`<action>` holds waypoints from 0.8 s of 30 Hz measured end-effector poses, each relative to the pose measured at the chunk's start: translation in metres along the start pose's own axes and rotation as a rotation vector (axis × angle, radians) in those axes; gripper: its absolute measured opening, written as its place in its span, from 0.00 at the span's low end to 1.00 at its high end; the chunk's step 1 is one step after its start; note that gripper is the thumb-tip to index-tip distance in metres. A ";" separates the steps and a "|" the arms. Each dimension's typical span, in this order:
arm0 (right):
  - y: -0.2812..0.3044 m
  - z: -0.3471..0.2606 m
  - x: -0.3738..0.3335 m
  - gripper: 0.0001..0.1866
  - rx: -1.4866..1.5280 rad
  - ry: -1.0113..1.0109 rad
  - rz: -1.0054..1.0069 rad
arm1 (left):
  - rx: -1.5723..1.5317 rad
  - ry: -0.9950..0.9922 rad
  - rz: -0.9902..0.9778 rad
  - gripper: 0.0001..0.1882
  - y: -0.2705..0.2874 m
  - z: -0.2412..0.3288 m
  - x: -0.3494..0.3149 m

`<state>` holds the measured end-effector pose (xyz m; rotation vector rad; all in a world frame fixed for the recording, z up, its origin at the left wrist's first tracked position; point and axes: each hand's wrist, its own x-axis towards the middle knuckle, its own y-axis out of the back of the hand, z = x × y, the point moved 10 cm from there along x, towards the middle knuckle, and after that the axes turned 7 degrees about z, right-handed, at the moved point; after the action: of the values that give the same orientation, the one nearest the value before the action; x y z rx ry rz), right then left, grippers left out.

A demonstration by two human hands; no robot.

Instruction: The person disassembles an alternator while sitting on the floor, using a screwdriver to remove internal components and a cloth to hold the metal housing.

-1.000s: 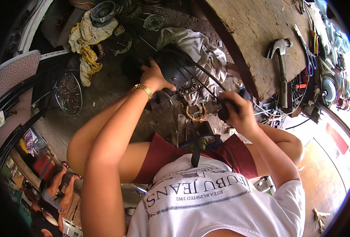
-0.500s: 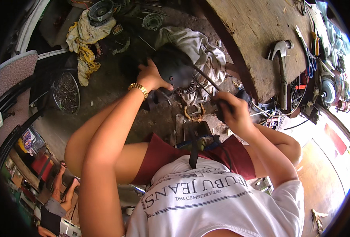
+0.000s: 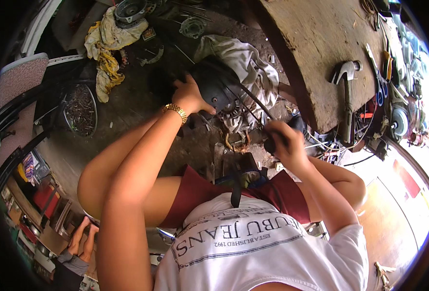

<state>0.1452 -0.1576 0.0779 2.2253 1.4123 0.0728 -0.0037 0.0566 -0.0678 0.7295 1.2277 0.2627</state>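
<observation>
Looking down past our white printed shirt (image 3: 234,242) and maroon shorts (image 3: 289,201), we note our bare knees bent wide apart. Near left, another person's bare legs (image 3: 81,242) show small toward the rim.

Ahead and to the right, our right hand (image 3: 289,144) is curled tight around a dark handle (image 3: 270,144). A slim dark rod (image 3: 255,101) slants from this fist toward the far left, up to the right side of a black housing (image 3: 213,81); we cannot tell whether its tip touches. Our left hand (image 3: 190,96), gold bracelet (image 3: 176,112) at the wrist, lies spread on the housing's left side, thumb well apart from the fingers. The housing itself is rounded, beyond our knees near the middle of the scene, with a ribbed part (image 3: 232,106) at its near right edge.

Off left, we log a basin (image 3: 96,116) of small dark pieces. Right, a claw hammer (image 3: 347,72) lies on a worn wooden bench (image 3: 311,43), blue-handled scissors (image 3: 382,91) near it. Just behind the housing, a pale cloth (image 3: 243,53) is crumpled. Far left, a yellow-stained cloth (image 3: 109,80) lies beside a round metal casing (image 3: 129,11); a metal ring (image 3: 192,27) sits to the casing's right.
</observation>
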 end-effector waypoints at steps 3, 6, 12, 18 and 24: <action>-0.067 0.029 0.089 0.13 0.127 0.087 0.096 | 0.008 -0.046 -0.051 0.82 -0.011 0.013 -0.002; -0.066 0.019 0.099 0.14 0.247 0.028 0.170 | -0.062 -0.057 -0.180 0.83 -0.002 -0.007 0.027; 0.013 -0.010 0.004 0.15 0.045 -0.090 0.007 | -0.020 -0.029 -0.084 0.83 0.000 -0.010 0.014; -0.074 0.024 0.101 0.16 0.105 0.024 0.098 | 0.037 -0.066 -0.077 0.82 -0.009 0.010 0.013; -0.045 -0.007 0.070 0.15 0.094 -0.025 0.055 | 0.060 -0.017 -0.058 0.77 0.000 -0.011 0.017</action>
<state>0.1374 -0.0796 0.0495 2.3336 1.3677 -0.0028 -0.0078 0.0701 -0.0828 0.7456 1.2425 0.1722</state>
